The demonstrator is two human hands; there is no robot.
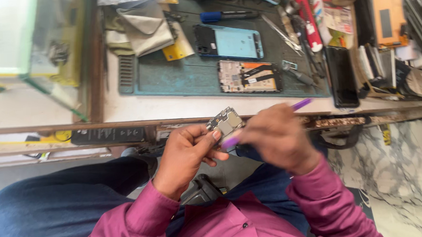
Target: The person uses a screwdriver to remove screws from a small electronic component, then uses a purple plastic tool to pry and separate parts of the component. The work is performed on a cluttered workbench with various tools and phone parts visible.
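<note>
Phone circuit board [226,122] pinched at its lower edge between thumb and fingers of the left hand [186,156], held in the air above the lap, just in front of the front edge of the workbench [181,107] and clear of it. Right hand [275,136] clenched around a purple tool [302,104], its blurred pale-purple tip [230,141] touching or nearly touching the board's lower right corner; exact contact not discernible through the motion blur.

For a clean step: board best gripped by its edges only, thumb kept off the shielded components; light, short strokes with the tip, wrists braced together or against the lap for steadiness; work kept low over the lap so that a slip ends on the trousers rather than the marble floor [409,170].

Orientation: long axis of the board running from lower left to upper right, tilted away from the body, component face turned up toward the camera, upper end pointing toward the green work mat [169,77]. Long axis of the purple tool running lower left to upper right as well, rear end projecting past the right knuckles toward the bench.

On the mat, well apart from both hands: a blue phone back housing [235,43] and, nearer the front edge, an opened phone frame [250,76]. Black phone [342,76] beside the mat's right edge.
</note>
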